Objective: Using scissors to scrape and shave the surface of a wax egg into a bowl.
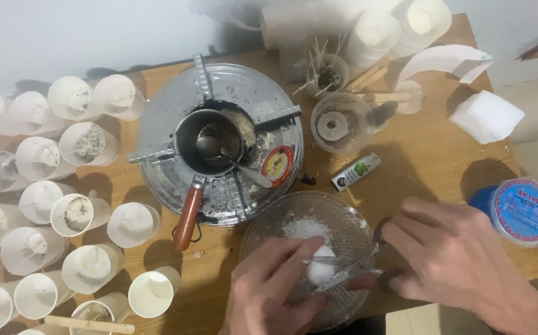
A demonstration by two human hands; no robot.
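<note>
Pinching a white waxy lump (320, 265) between thumb and fingers, the left hand (275, 291) steadies it over the clear glass bowl (349, 226), which sits at the near edge of the counter (430, 155). The right hand (461, 260) is closed around the handle of a slim metal blade (346, 273), whose edge lies against the lump just beside the left fingertips. That closeness is the main hazard: a hard lump could give way suddenly, and the blade could slide onto the left fingers. The lump looks rounded and slick, so it could also squirt out of the pinch and skid off the bowl. White shavings (306, 228) already lie in the bowl; more pressure on its near side could tip it toward the counter edge. Just behind the bowl stands a metal stove (219, 93) carrying a small pot (210, 146) with a spoon (232, 161) in it and a wooden handle (188, 217) jutting toward the bowl; a stray elbow could knock it. To the left, many white cups (70, 214) crowd the counter, easily toppled. A blue-lidded tub (520, 211) rests at the right edge.
</note>
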